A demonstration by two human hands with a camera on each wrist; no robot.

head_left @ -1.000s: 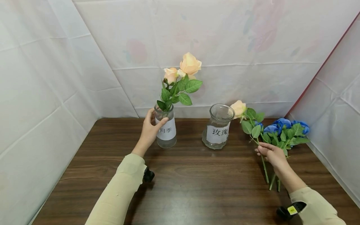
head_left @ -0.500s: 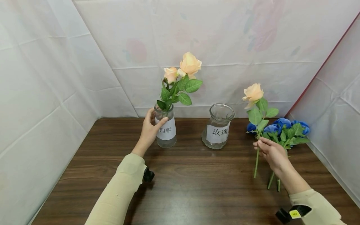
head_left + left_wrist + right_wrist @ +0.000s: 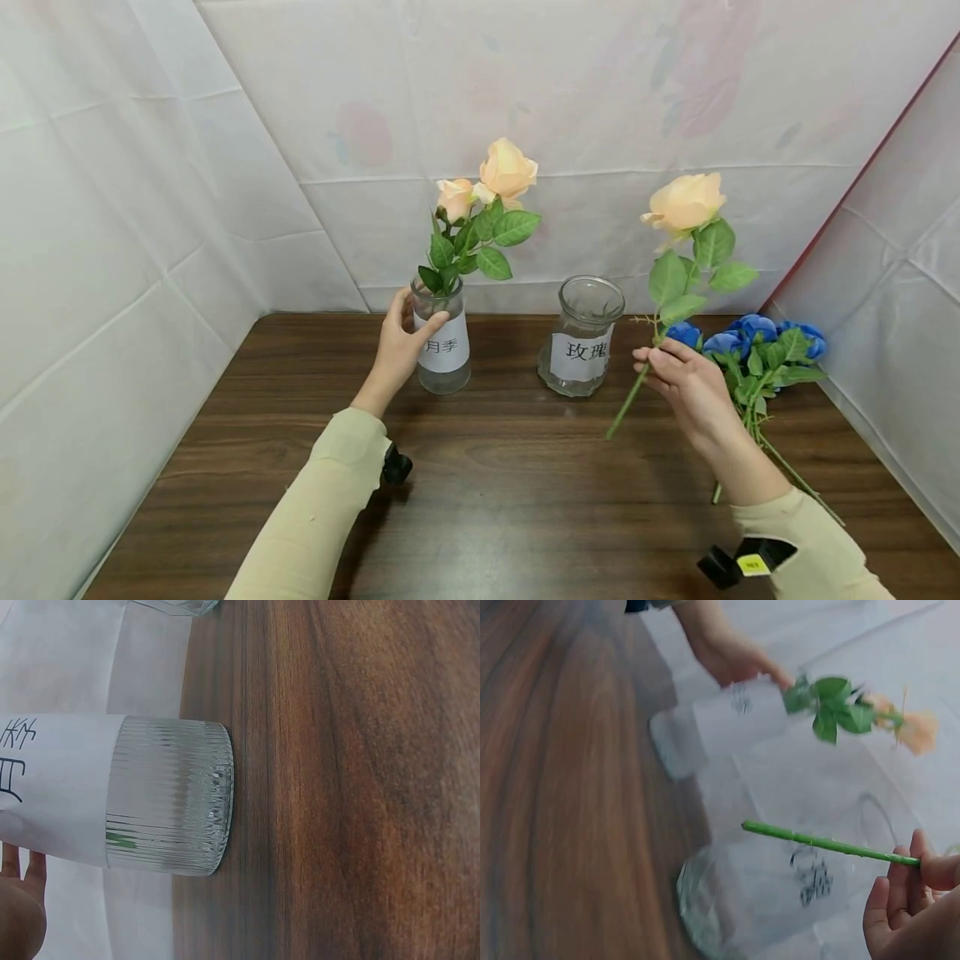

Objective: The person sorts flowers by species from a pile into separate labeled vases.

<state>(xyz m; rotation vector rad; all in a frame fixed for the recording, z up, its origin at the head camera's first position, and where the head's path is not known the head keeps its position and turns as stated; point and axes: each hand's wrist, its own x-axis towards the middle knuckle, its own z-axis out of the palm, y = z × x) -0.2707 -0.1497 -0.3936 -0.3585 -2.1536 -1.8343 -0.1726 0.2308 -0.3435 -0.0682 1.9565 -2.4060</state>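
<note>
My left hand (image 3: 400,348) grips the neck of a ribbed glass vase (image 3: 444,382) with a white paper label. Two peach roses (image 3: 507,172) with green leaves stand in that vase and lean right. In my right hand (image 3: 693,392) a single peach rose (image 3: 684,202) is pinched by its green stem, bloom up, the lower end slanting down to the left. The right wrist view shows the cut stem (image 3: 817,841) sticking out past the thumb and fingers. Between the hands stands a second labelled glass vase (image 3: 577,387), wider at the mouth, with no flower in it.
Several blue roses (image 3: 757,330) lie in a bunch at the right of the dark wooden table (image 3: 480,500), their stems toward the front. A white cloth backdrop (image 3: 600,100) rises behind the table and at both sides.
My right hand has lifted the peach rose off the blue bunch and carried it left toward the second vase, turning it more upright. The left hand has stayed on its vase.
</note>
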